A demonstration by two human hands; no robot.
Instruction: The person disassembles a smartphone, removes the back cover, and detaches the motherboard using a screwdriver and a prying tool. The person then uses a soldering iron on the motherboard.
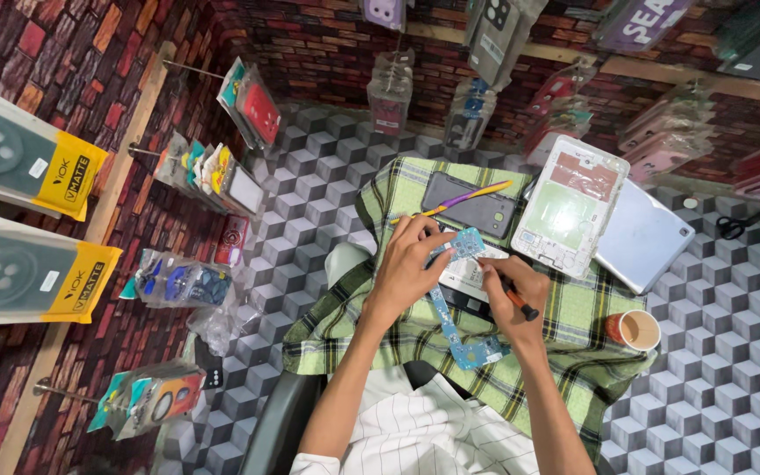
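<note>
Hands on blue circuit board, mid-cloth, cup near edge.

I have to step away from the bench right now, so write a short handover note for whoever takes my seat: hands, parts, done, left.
Left hand: pinching the blue circuit board at its upper end.
Right hand: gripping a dark tool with a red handle, tip near the board.
Parts: all on the green plaid cloth; opened device frame, dark back cover, paper cup.
Done: device is open, board is out.
Left: board is not yet back in the frame.
</note>
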